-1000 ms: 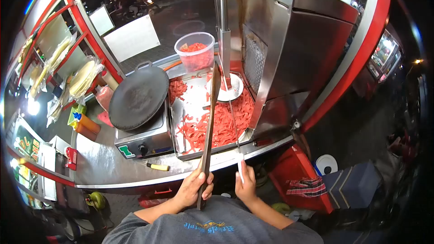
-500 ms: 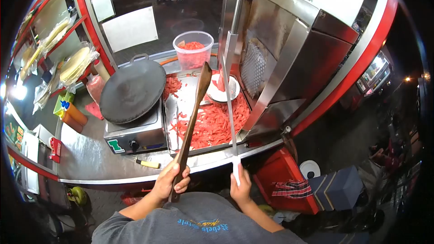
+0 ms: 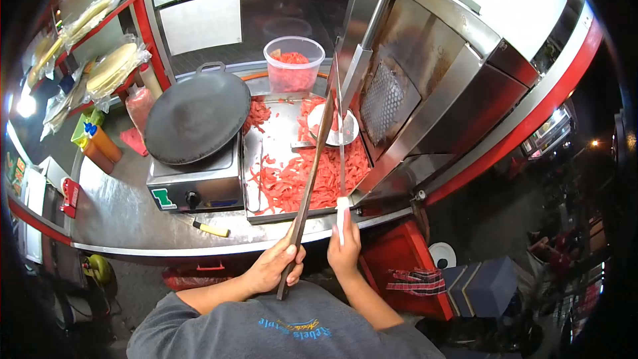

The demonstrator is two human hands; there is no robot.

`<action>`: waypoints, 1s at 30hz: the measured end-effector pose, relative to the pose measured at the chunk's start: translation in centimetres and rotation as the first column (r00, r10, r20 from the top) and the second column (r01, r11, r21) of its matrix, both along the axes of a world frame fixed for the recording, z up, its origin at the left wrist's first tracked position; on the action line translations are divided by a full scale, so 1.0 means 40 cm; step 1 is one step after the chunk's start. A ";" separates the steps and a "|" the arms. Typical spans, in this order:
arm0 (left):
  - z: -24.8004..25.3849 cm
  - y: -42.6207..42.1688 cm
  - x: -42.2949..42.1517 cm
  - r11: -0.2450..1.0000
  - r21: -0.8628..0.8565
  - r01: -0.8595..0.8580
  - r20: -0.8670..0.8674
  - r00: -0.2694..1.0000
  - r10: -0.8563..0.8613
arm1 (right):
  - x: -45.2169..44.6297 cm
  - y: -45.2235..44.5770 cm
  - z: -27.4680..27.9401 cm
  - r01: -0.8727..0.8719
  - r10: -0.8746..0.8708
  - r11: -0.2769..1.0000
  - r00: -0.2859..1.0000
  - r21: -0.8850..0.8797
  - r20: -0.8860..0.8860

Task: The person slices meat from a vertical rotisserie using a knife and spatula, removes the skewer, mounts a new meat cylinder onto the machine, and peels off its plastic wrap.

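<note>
My left hand [image 3: 279, 264] is closed round the handle of a long wooden spatula [image 3: 311, 186], which points up and away from me. In my right hand [image 3: 344, 250] is the white handle of a long, thin knife [image 3: 342, 171], its blade upright beside the spatula, the two tips close together. Whether they touch I cannot tell. Beyond them, red-coloured sliced meat [image 3: 306, 185] is spread over a metal tray [image 3: 274, 138]. A round white dish [image 3: 350, 131] with red meat on it sits at the foot of the vertical grill [image 3: 425, 86], partly hidden by both tools.
On the left, a dark round pan [image 3: 197, 118] rests on a metal stove [image 3: 193, 183]. A yellow-handled knife [image 3: 211, 229] lies near the counter's front edge. Behind the tray stands a clear bucket [image 3: 294, 73] of red meat. Sauce bottles [image 3: 103, 146] and bagged flatbreads [image 3: 116, 70] are farther left.
The view has shifted. The spatula has turned edge-on and its tip has come nearer the knife blade. Both hands keep their holds.
</note>
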State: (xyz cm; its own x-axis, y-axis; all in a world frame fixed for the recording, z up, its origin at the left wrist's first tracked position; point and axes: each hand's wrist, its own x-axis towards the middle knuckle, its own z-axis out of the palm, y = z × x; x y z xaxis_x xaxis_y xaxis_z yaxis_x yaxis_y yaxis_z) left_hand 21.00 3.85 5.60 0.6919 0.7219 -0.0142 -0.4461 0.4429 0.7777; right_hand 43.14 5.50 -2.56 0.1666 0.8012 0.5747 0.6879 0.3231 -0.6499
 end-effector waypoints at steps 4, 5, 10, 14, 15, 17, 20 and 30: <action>0.000 -0.002 0.019 1.000 0.011 0.006 -0.010 1.000 -0.006 | -0.022 0.065 0.046 -0.027 0.027 1.000 0.996 0.007 -0.090; 0.002 -0.001 0.019 1.000 -0.002 0.000 -0.009 1.000 0.000 | -0.014 0.036 0.019 -0.029 0.030 1.000 0.997 0.006 -0.068; 0.001 -0.006 0.027 0.999 -0.042 0.010 0.034 0.999 -0.008 | 0.033 -0.143 -0.098 -0.034 0.035 0.999 0.998 -0.038 0.050; 0.009 -0.015 0.029 0.996 -0.090 0.018 0.067 0.998 -0.012 | 0.002 0.003 -0.006 -0.023 0.023 0.999 1.000 -0.030 0.006; 0.006 -0.017 0.033 0.994 -0.112 0.012 0.091 0.996 -0.002 | -0.016 0.045 0.044 -0.049 0.048 0.999 0.998 -0.013 -0.045; 0.004 -0.007 0.020 0.989 -0.144 0.038 0.141 0.990 -0.017 | -0.013 0.048 0.037 -0.023 0.021 0.998 0.999 -0.062 -0.031; 0.021 0.014 -0.060 0.955 -0.294 0.023 0.237 0.970 0.049 | 0.023 -0.056 -0.068 -0.034 0.034 0.999 0.999 0.002 -0.027; -0.050 0.028 -0.111 0.968 0.207 -0.141 -0.408 0.887 0.217 | 0.049 -0.076 0.023 -0.018 0.025 0.996 0.997 -0.088 0.068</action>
